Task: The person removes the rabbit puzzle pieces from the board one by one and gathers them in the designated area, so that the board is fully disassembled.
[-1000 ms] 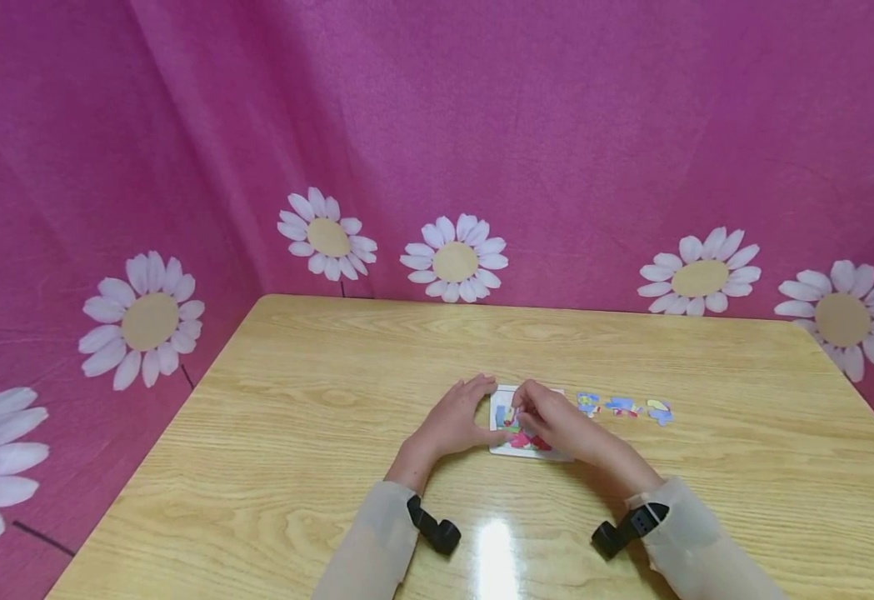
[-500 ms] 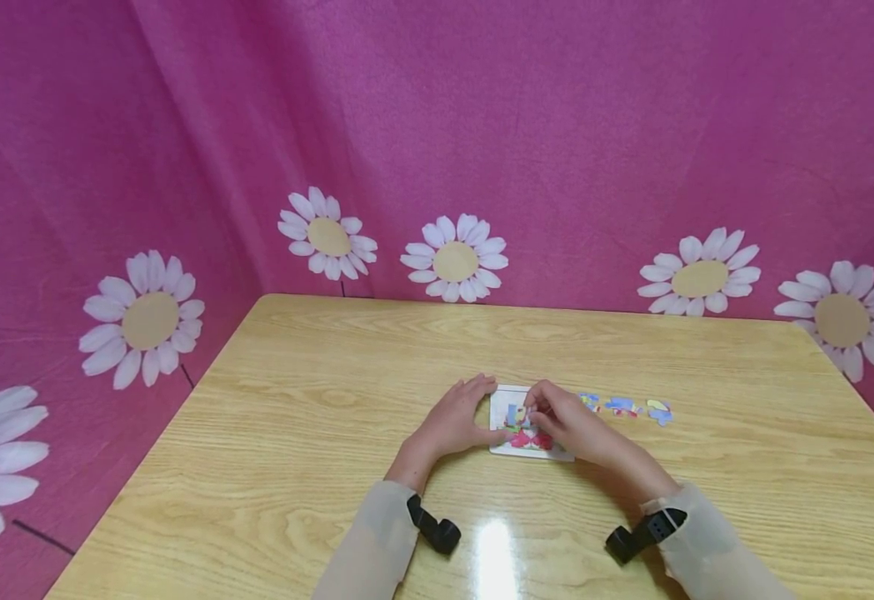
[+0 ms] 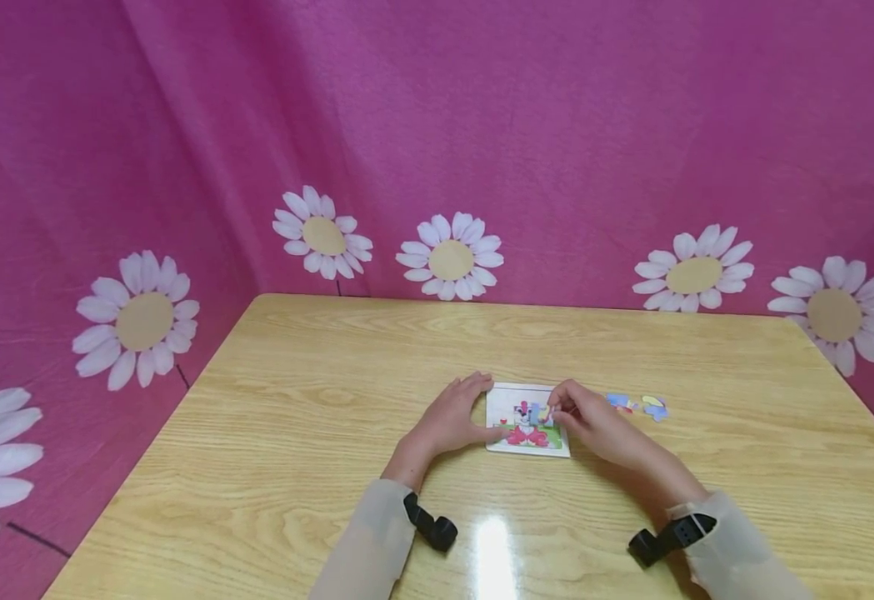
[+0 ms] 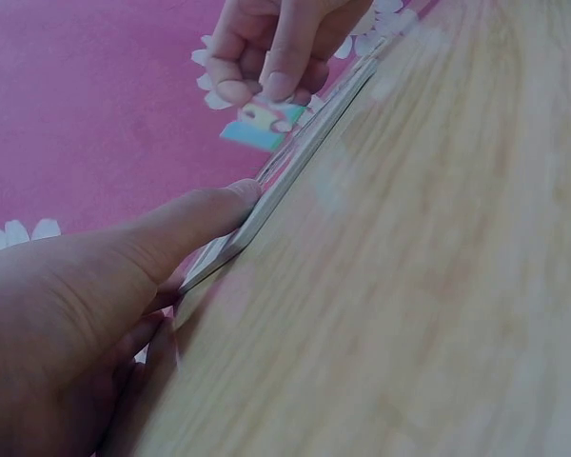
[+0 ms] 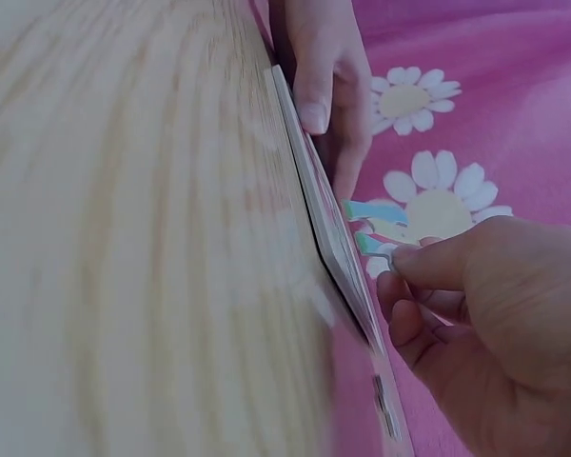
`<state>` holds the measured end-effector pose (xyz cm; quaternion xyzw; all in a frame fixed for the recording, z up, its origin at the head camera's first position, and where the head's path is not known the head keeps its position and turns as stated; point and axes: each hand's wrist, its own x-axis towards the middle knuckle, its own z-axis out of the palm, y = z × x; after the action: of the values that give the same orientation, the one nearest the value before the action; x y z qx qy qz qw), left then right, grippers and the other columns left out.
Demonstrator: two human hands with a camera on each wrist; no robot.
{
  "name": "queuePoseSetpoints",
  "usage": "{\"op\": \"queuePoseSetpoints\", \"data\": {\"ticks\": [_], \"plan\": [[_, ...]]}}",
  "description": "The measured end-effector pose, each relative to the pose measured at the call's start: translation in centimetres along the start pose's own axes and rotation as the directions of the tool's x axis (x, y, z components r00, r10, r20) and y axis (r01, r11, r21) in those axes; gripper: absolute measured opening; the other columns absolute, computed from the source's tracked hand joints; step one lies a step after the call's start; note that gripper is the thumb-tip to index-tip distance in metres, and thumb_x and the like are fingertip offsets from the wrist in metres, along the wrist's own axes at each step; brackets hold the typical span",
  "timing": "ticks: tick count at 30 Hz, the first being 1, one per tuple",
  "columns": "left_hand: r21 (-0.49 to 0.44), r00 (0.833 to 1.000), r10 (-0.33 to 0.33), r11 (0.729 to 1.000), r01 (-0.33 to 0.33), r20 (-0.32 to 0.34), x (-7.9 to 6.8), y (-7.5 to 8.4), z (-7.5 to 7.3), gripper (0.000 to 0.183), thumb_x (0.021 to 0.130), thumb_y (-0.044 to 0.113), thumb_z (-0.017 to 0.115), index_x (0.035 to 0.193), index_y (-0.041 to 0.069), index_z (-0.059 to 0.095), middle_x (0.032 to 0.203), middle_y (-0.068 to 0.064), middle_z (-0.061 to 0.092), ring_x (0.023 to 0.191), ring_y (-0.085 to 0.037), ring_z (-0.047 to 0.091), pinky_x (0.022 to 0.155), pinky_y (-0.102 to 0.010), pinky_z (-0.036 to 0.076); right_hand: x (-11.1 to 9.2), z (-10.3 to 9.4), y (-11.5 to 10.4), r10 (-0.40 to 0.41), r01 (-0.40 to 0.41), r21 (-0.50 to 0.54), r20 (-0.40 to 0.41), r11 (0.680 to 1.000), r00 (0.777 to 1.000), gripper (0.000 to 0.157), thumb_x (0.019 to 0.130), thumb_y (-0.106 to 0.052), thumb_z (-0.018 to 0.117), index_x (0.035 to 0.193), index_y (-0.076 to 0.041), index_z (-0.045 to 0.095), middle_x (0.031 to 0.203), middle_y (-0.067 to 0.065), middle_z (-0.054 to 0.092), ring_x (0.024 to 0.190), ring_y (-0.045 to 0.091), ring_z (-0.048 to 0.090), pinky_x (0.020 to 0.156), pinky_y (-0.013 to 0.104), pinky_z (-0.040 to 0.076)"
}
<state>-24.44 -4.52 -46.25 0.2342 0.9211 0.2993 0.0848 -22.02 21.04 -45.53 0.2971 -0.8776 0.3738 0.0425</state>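
Note:
A white-bordered puzzle board (image 3: 504, 396) with a cartoon animal figure lies flat on the table. My left hand (image 3: 451, 421) holds its left side, thumb on the board near the front and fingers at the far-left corner. My right hand (image 3: 590, 423) pinches a small blue, green and cream puzzle piece (image 4: 262, 124) between thumb and fingers. That piece is tilted, just above the right half of the board. In the right wrist view, the piece shows beyond the fingertips (image 5: 409, 255). Part of the board's right side is hidden by the right hand.
Two loose puzzle pieces lie right of the board: a blue one (image 3: 620, 402) and a blue-and-yellow one (image 3: 656, 407). The wooden table (image 3: 317, 383) ends at a pink cloth (image 3: 556, 125) with white flowers. Each wrist wears a black camera strap (image 3: 672, 540).
My right hand has moved right across the board with the pinched piece, uncovering the figure's middle. It now hides the nearest loose piece's spot. My left hand has stayed on the board.

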Motion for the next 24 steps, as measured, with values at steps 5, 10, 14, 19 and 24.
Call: {"op": "queuePoseSetpoints", "data": {"ticks": [5, 10, 14, 19, 24], "plan": [[0.007, 1.000, 0.003, 1.000, -0.003, 0.002, 0.1, -0.1, 0.0, 0.086, 0.080, 0.052, 0.074, 0.149, 0.013, 0.041, 0.159, 0.000, 0.037, 0.152, -0.014, 0.023, 0.127, -0.034, 0.014, -0.9, -0.7, 0.5, 0.001, -0.001, 0.018, -0.012, 1.000, 1.000, 0.009, 0.094, 0.004, 0.057, 0.098, -0.002, 0.054, 0.087, 0.002, 0.062, 0.080, -0.003, 0.050, 0.068, 0.017, 0.047], [0.007, 1.000, 0.009, 1.000, -0.009, 0.002, 0.0, -0.1, 0.0, 0.085, 0.081, 0.052, 0.074, 0.149, 0.012, 0.042, 0.158, -0.001, 0.037, 0.152, -0.015, 0.024, 0.127, -0.034, 0.015, -1.6, -1.2, 1.0, -0.044, 0.044, -0.001, -0.048, 0.999, 0.998, 0.011, 0.092, 0.007, 0.059, 0.097, -0.001, 0.054, 0.086, 0.002, 0.061, 0.079, -0.005, 0.050, 0.066, 0.017, 0.047], [0.001, 1.000, 0.013, 1.000, -0.013, 0.003, 0.0, -0.1, 0.0, 0.085, 0.081, 0.052, 0.074, 0.149, 0.012, 0.041, 0.159, -0.001, 0.036, 0.152, -0.015, 0.024, 0.127, -0.035, 0.014, -2.2, -1.8, 1.3, -0.065, 0.064, -0.022, -0.065, 0.998, 0.996, 0.014, 0.090, 0.008, 0.061, 0.097, -0.002, 0.054, 0.085, 0.001, 0.062, 0.079, -0.006, 0.051, 0.064, 0.016, 0.048], [0.008, 1.000, 0.008, 1.000, -0.008, 0.005, 0.0, -0.1, 0.0, 0.085, 0.081, 0.052, 0.073, 0.149, 0.012, 0.041, 0.159, 0.000, 0.035, 0.152, -0.014, 0.023, 0.127, -0.033, 0.014, -3.0, -2.5, 1.7, -0.071, 0.071, -0.009, -0.067, 0.997, 0.995, 0.015, 0.090, 0.009, 0.061, 0.099, -0.002, 0.055, 0.085, 0.001, 0.062, 0.080, -0.007, 0.052, 0.065, 0.016, 0.048], [0.009, 1.000, 0.005, 1.000, -0.005, 0.003, 0.0, -0.1, 0.1, 0.085, 0.081, 0.052, 0.073, 0.149, 0.013, 0.041, 0.159, 0.000, 0.036, 0.152, -0.015, 0.024, 0.127, -0.034, 0.014, -3.6, -3.1, 2.1, -0.068, 0.069, 0.009, -0.070, 0.998, 0.995, 0.015, 0.089, 0.011, 0.060, 0.098, 0.000, 0.055, 0.084, 0.003, 0.061, 0.078, -0.005, 0.053, 0.064, 0.016, 0.047]]}}
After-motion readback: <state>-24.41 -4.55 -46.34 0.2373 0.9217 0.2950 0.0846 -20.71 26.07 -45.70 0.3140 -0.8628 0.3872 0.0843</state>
